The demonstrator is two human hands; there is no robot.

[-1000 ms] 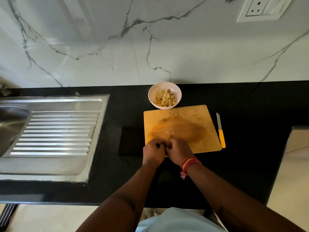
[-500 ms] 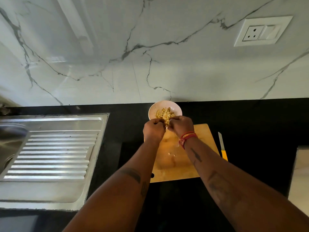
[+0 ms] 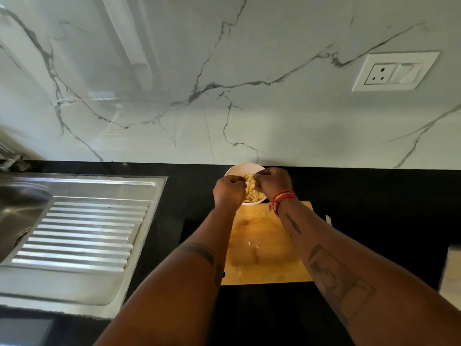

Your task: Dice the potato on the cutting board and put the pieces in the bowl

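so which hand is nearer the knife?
Right. The right hand is over the bowl's right side, the side where the knife tip shows past the forearm. The left hand is at the bowl's left edge, farther off.

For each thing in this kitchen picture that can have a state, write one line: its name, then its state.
Left hand: fingers curled, over the bowl's near left rim.
Right hand: fingers curled, over the bowl's right side.
Bowl: upright, holding diced potato.
Cutting board: flat on the counter, wet-stained, a few small bits left on it.
Knife: only its tip shows, lying right of the board.
Wall socket: nothing plugged in.
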